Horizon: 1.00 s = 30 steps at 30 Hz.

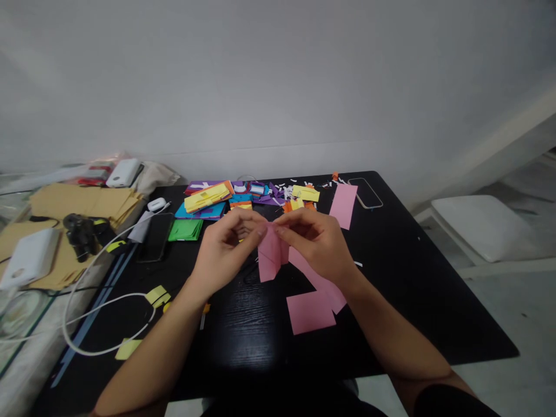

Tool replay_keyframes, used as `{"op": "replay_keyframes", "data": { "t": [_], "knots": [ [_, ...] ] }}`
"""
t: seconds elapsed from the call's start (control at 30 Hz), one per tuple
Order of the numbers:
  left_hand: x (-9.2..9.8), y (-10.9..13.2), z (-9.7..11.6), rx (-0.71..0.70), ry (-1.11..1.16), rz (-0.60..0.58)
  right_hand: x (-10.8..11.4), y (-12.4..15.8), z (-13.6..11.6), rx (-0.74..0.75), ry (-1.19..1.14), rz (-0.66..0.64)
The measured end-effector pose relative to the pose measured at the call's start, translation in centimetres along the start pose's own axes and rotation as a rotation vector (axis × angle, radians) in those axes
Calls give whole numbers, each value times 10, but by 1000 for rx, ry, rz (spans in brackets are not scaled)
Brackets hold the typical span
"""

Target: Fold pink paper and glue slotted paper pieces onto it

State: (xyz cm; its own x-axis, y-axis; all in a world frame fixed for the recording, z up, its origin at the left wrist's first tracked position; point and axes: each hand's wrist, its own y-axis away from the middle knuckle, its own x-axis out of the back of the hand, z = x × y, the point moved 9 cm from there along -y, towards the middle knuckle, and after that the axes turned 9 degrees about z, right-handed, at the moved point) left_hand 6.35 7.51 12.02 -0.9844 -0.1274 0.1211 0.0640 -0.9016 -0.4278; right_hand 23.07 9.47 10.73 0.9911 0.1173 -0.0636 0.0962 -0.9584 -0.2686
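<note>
Between my two hands hangs a creased piece of pink paper [270,258], held up above the black table [243,341]. My left hand [232,246] pinches its top left part between thumb and fingers. The top right part is pinched the same way by my right hand [315,237]. Under and beside my right hand lie more pink sheets: a flat rectangular sheet [310,313] nearer to me, overlapping a partly hidden pink sheet [332,289]. Another pink strip [344,205] lies farther back on the right.
Behind my hands lie yellow folded papers [208,197], green papers [186,230] and small white scraps [284,191]. A dark phone [155,237] and a looped white cable [65,313] are at left. At the back right is a phone-shaped object [367,194]; a white stool [478,229] stands beyond.
</note>
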Motion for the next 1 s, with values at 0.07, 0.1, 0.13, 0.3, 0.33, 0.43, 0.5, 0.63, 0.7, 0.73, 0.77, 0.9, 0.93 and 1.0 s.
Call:
{"op": "replay_keyframes", "data": {
  "t": [0.07,0.1,0.13,0.3,0.33,0.43,0.5,0.63,0.7,0.73,0.77,0.9,0.93,1.0],
  "knots": [
    [1,0,5,-46,4,12,1,1,-3,27,-2,24],
    [1,0,7,-64,7,8,2,1,-5,43,-4,30],
    [0,1,8,-76,10,-2,2,2,-7,59,-9,31],
    [0,1,8,-68,-25,-26,1,5,-15,81,-20,1],
    [1,2,8,-62,-45,-28,1,5,-15,73,-11,-1],
    [-2,4,9,-73,-82,-57,1,6,-13,49,18,17],
    [-4,6,10,-81,-53,-59,1,7,-10,29,8,43],
    [-2,6,3,-30,41,21,2,7,-3,-14,-51,83],
    [-2,5,2,-26,3,25,2,7,-2,-14,-63,83],
    [-2,5,3,-42,-38,19,3,8,-3,-7,-63,82],
    [-2,5,5,-66,-83,9,3,8,-4,2,-57,79],
    [-4,6,14,-155,-197,-39,0,8,-8,35,30,4],
    [-5,7,14,-161,-208,-50,-1,8,-8,37,59,-19],
    [-6,7,12,-145,-202,-62,-1,7,-9,40,96,-40]
  ]
}}
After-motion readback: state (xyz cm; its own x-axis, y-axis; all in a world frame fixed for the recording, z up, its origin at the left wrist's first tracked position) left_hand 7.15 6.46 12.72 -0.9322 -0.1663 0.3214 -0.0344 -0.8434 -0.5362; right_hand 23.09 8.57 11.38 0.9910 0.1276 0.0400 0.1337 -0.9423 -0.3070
